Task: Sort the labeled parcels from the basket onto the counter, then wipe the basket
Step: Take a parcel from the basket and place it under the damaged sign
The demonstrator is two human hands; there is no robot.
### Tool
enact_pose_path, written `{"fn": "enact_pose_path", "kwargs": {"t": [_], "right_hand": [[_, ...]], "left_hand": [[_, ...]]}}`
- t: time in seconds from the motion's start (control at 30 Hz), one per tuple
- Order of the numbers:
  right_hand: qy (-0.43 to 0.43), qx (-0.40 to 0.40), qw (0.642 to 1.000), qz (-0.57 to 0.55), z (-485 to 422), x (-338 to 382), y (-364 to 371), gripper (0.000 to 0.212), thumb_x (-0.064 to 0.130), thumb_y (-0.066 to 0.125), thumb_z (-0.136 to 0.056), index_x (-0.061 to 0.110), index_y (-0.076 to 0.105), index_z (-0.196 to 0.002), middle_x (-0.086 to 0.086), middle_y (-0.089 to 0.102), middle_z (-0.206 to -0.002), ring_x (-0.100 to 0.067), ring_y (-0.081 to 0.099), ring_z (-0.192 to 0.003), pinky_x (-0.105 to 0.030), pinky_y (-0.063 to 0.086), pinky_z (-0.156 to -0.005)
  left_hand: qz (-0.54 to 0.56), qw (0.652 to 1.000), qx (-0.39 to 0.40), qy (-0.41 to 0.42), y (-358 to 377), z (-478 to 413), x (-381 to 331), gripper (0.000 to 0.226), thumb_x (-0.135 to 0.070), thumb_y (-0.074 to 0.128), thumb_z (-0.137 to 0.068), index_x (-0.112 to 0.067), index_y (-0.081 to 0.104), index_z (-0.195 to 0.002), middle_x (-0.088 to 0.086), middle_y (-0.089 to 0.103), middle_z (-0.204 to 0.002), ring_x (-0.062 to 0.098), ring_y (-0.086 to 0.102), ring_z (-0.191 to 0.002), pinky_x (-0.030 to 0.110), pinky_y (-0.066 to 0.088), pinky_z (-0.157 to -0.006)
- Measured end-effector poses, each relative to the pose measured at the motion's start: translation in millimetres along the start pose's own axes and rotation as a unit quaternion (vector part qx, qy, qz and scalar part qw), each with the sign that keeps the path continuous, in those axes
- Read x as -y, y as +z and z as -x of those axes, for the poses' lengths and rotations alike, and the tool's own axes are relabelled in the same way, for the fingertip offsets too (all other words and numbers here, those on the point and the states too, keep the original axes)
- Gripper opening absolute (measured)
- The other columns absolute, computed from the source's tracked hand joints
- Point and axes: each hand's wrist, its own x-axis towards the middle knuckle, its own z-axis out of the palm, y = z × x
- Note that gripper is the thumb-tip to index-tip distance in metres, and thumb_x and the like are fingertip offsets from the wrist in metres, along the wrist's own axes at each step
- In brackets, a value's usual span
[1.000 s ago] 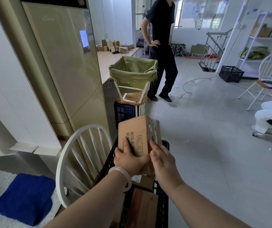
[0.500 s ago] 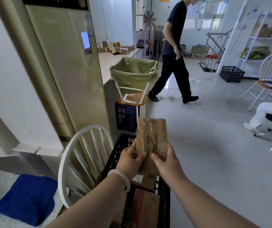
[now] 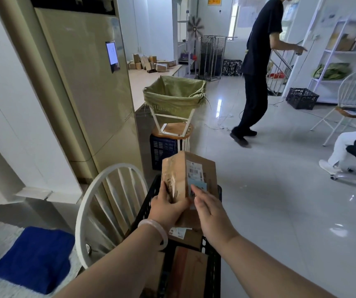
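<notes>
A brown cardboard parcel (image 3: 196,171) with a white shipping label and a blue sticker is held upright above the black plastic basket (image 3: 212,263). My left hand (image 3: 168,209) grips its taped left side from below. My right hand (image 3: 211,214) touches the labelled face with fairly straight fingers. More brown parcels (image 3: 191,274) lie in the basket underneath. The long counter (image 3: 142,82) runs away at the left, with several small parcels (image 3: 151,62) at its far end.
A white chair back (image 3: 108,207) stands left of the basket, beside a blue cloth (image 3: 35,258). Ahead are a green sack on a frame (image 3: 174,96) and a dark crate (image 3: 163,150). A person in black (image 3: 256,67) walks across the floor; another sits at the right.
The parcel has been turned in my hands so its labelled face shows. The person in black has stepped further right.
</notes>
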Motion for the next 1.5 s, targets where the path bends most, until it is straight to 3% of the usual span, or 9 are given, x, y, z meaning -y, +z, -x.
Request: {"fn": "enact_pose_path", "kwargs": {"t": [0.17, 0.27, 0.4, 0.5, 0.63, 0.8, 1.03, 1.33, 1.5], "right_hand": [[0.016, -0.083, 0.989, 0.121, -3, -3, -18, 0.054, 0.038, 0.047, -0.101, 0.039, 0.027, -0.151, 0.006, 0.025, -0.157, -0.016, 0.017, -0.146, -0.038, 0.020, -0.119], [0.064, -0.068, 0.988, 0.125, -3, -6, -22, 0.066, 0.046, 0.051, -0.098, 0.045, 0.014, -0.153, 0.004, 0.009, -0.162, -0.022, 0.012, -0.148, -0.043, 0.024, -0.117], [0.056, -0.047, 0.997, 0.037, -3, -8, -20, 0.069, 0.040, 0.055, -0.097, 0.042, 0.016, -0.153, 0.002, 0.031, -0.151, -0.014, 0.036, -0.135, -0.028, 0.044, -0.100], [0.050, -0.052, 0.997, 0.033, -3, -7, -19, 0.067, 0.037, 0.057, -0.097, 0.040, 0.020, -0.153, 0.002, 0.033, -0.147, -0.010, 0.037, -0.130, -0.029, 0.044, -0.101], [0.033, -0.033, 0.997, 0.068, -4, -8, -13, 0.068, 0.038, 0.056, -0.097, 0.043, 0.018, -0.153, 0.002, 0.031, -0.146, -0.013, 0.036, -0.132, -0.033, 0.048, -0.101], [-0.003, 0.010, 0.994, 0.106, -7, -7, 6, 0.065, 0.042, 0.053, -0.097, 0.047, 0.017, -0.152, 0.003, 0.027, -0.149, -0.015, 0.034, -0.136, -0.032, 0.046, -0.099], [-0.087, 0.111, 0.971, 0.192, -5, 8, 50, 0.069, 0.061, 0.045, -0.093, 0.062, 0.000, -0.145, 0.002, 0.016, -0.149, -0.020, 0.036, -0.133, -0.039, 0.051, -0.095], [-0.185, 0.194, 0.936, 0.226, 26, 69, 139, 0.063, 0.059, 0.040, -0.096, 0.062, 0.002, -0.146, -0.004, 0.006, -0.159, -0.026, 0.027, -0.142, -0.042, 0.042, -0.108], [-0.235, 0.243, 0.916, 0.214, 64, 113, 206, 0.065, 0.056, 0.045, -0.095, 0.059, 0.007, -0.148, 0.000, 0.009, -0.157, -0.023, 0.027, -0.142, -0.042, 0.041, -0.109]], "left_hand": [[0.149, 0.988, 0.045, -0.008, -4, 3, 5, 0.084, -0.027, 0.075, -0.086, -0.033, 0.025, -0.153, -0.001, 0.064, -0.124, 0.015, 0.068, -0.097, 0.017, 0.055, -0.062], [0.184, 0.980, 0.071, -0.017, -4, 2, 8, 0.095, -0.034, 0.077, -0.083, -0.037, 0.017, -0.157, 0.000, 0.065, -0.128, 0.017, 0.071, -0.098, 0.027, 0.058, -0.072], [0.161, 0.985, 0.064, 0.007, -5, 10, 0, 0.067, -0.036, 0.065, -0.093, -0.048, 0.027, -0.147, -0.008, 0.065, -0.118, 0.009, 0.068, -0.093, 0.020, 0.057, -0.068], [0.072, 0.996, 0.038, 0.041, -7, 13, -1, 0.076, -0.066, 0.060, -0.077, -0.059, 0.023, -0.143, -0.003, 0.049, -0.144, 0.018, 0.057, -0.120, 0.038, 0.054, -0.097], [0.015, 0.997, 0.013, 0.080, -9, 18, 4, 0.057, -0.059, 0.044, -0.090, -0.089, 0.007, -0.120, -0.010, 0.047, -0.142, 0.014, 0.053, -0.122, 0.043, 0.049, -0.102], [-0.070, 0.990, -0.022, 0.121, -27, 39, 13, 0.059, -0.037, 0.037, -0.106, -0.075, -0.002, -0.130, -0.013, 0.028, -0.157, 0.004, 0.034, -0.134, 0.021, 0.033, -0.106], [-0.126, 0.982, -0.102, 0.095, -68, 77, 54, 0.077, -0.046, 0.059, -0.095, -0.063, 0.003, -0.144, -0.010, 0.025, -0.157, 0.012, 0.032, -0.142, 0.035, 0.036, -0.116], [-0.084, 0.973, -0.209, 0.049, -145, 147, 100, 0.098, -0.039, 0.074, -0.085, -0.053, 0.003, -0.149, -0.017, 0.028, -0.149, -0.002, 0.028, -0.130, 0.015, 0.029, -0.107], [-0.048, 0.956, -0.289, 0.012, -200, 206, 143, 0.099, -0.046, 0.078, -0.076, -0.063, 0.009, -0.144, -0.015, 0.035, -0.148, 0.006, 0.040, -0.134, 0.036, 0.042, -0.112]]}}
